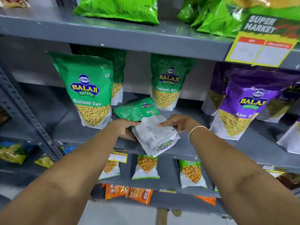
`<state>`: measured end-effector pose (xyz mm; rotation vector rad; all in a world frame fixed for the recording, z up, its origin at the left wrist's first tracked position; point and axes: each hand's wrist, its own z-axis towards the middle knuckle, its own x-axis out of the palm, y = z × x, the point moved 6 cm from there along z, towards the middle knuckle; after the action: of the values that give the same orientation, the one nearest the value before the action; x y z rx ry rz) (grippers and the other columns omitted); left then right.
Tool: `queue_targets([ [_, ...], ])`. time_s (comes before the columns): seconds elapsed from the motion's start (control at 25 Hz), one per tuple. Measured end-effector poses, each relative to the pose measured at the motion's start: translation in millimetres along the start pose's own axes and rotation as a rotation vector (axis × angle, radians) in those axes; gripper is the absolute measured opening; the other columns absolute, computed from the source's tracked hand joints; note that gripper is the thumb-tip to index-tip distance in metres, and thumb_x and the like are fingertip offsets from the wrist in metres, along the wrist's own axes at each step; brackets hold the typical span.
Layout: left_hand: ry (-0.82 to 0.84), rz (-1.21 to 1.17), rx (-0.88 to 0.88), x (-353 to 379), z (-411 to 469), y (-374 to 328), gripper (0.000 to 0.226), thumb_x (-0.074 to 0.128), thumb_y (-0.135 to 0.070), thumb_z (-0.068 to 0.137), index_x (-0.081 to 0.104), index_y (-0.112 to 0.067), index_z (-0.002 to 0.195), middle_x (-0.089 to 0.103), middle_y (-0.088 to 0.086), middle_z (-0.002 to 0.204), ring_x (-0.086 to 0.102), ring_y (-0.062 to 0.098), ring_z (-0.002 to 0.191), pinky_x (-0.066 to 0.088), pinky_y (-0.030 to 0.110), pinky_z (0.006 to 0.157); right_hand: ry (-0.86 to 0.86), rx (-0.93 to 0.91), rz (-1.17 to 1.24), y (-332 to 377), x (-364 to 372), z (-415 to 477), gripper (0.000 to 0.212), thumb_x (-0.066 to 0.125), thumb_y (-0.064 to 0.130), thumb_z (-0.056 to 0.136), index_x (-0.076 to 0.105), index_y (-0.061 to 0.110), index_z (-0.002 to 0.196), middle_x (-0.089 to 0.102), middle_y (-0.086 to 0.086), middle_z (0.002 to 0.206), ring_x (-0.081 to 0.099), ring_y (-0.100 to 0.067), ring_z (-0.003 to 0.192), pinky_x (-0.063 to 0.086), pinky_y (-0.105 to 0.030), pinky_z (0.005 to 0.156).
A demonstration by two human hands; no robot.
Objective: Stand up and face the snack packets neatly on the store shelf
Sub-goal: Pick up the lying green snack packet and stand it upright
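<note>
A green and white Ratlami Sev packet [151,133] lies flat on the grey middle shelf [186,148], back side up, its base jutting over the shelf's front edge. My left hand [125,127] grips its left side and my right hand [178,122] grips its right side. A second lying packet [138,108] seems to sit under it, front up. One Ratlami Sev packet [89,90] stands upright to the left and another [167,82] stands behind. A purple Aloo Sev packet [243,103] stands upright on the right.
Bright green bags [118,8] sit on the upper shelf, where a yellow price tag [259,46] hangs at the right. Smaller snack packets [146,166] stand on the lower shelf, orange packets [129,192] below them. A perforated grey upright [24,108] runs down the left.
</note>
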<state>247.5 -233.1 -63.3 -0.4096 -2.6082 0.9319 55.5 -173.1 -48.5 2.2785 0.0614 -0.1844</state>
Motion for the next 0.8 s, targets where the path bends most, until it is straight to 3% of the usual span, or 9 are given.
queue_targets([
  [0.08, 0.015, 0.040, 0.035, -0.6, -7.9, -2.4, 0.029, 0.059, -0.004, 0.088, 0.041, -0.007, 0.111, 0.056, 0.013, 0.091, 0.059, 0.032, 0.096, 0.038, 0.053, 0.104, 0.016, -0.002, -0.075, 5.7, 3.7, -5.6, 0.037, 0.079, 0.015, 0.072, 0.057, 0.011, 0.102, 0.058, -0.014, 0.096, 0.052, -0.020, 0.085, 0.050, -0.035, 0.079],
  [0.16, -0.012, 0.081, 0.074, -2.5, -15.6, -7.1, 0.018, 0.058, -0.004, 0.088, 0.047, -0.006, 0.101, 0.056, 0.012, 0.087, 0.056, 0.027, 0.077, 0.039, 0.050, 0.103, 0.025, -0.050, -0.206, 16.6, 8.0, -14.3, 0.033, 0.076, 0.017, 0.076, 0.058, 0.012, 0.103, 0.053, -0.018, 0.089, 0.047, -0.019, 0.076, 0.037, -0.031, 0.062],
  [0.28, -0.061, 0.100, 0.189, -2.8, -27.7, -22.0, 0.011, 0.062, -0.003, 0.086, 0.051, -0.006, 0.086, 0.066, 0.011, 0.079, 0.057, 0.024, 0.075, 0.041, 0.050, 0.105, -0.104, -0.201, -0.237, 32.6, 1.8, -25.0, 0.052, 0.076, 0.014, 0.077, 0.057, -0.001, 0.123, 0.064, -0.019, 0.104, 0.059, -0.021, 0.077, 0.045, -0.024, 0.055],
  [0.36, -0.082, 0.142, 0.293, -0.2, -34.3, -34.1, 0.016, 0.066, -0.002, 0.083, 0.052, -0.008, 0.086, 0.069, 0.009, 0.091, 0.060, 0.023, 0.083, 0.046, 0.048, 0.099, -0.141, -0.286, -0.209, 39.1, -3.2, -30.5, 0.061, 0.076, 0.008, 0.077, 0.050, -0.005, 0.131, 0.065, -0.015, 0.112, 0.070, -0.018, 0.086, 0.058, -0.023, 0.065],
  [0.4, -0.088, 0.170, 0.358, 3.3, -36.2, -40.6, 0.021, 0.067, -0.001, 0.081, 0.053, -0.008, 0.095, 0.065, 0.009, 0.102, 0.060, 0.022, 0.086, 0.048, 0.046, 0.095, -0.163, -0.319, -0.200, 41.4, -6.7, -32.6, 0.063, 0.076, 0.005, 0.076, 0.049, -0.005, 0.132, 0.064, -0.016, 0.119, 0.069, -0.023, 0.101, 0.059, -0.032, 0.083],
  [0.48, -0.116, 0.215, 0.485, 11.9, -38.0, -52.3, 0.043, 0.070, 0.002, 0.078, 0.052, -0.007, 0.116, 0.061, 0.009, 0.116, 0.060, 0.024, 0.099, 0.047, 0.044, 0.091, -0.211, -0.405, -0.151, 46.0, -12.2, -39.5, 0.068, 0.077, -0.004, 0.072, 0.045, -0.006, 0.133, 0.057, -0.021, 0.132, 0.056, -0.033, 0.123, 0.045, -0.046, 0.106],
  [0.64, -0.253, 0.386, 0.746, 34.2, -37.0, -73.1, 0.059, 0.074, 0.008, 0.069, 0.053, -0.003, 0.122, 0.062, 0.017, 0.127, 0.059, 0.029, 0.111, 0.050, 0.039, 0.088, -0.405, -0.539, -0.086, 38.8, -28.6, -38.8, 0.078, 0.078, -0.011, 0.066, 0.041, -0.002, 0.134, 0.055, -0.019, 0.134, 0.052, -0.032, 0.126, 0.042, -0.045, 0.108],
  [0.8, -0.266, 0.513, 0.845, 55.6, -27.1, -78.3, 0.062, 0.077, 0.012, 0.063, 0.056, 0.000, 0.120, 0.065, 0.019, 0.124, 0.062, 0.032, 0.113, 0.050, 0.047, 0.096, -0.593, -0.532, -0.055, 14.3, -42.0, -28.8, 0.067, 0.081, -0.006, 0.063, 0.045, -0.001, 0.120, 0.063, -0.016, 0.122, 0.056, -0.019, 0.103, 0.047, -0.032, 0.091],
])
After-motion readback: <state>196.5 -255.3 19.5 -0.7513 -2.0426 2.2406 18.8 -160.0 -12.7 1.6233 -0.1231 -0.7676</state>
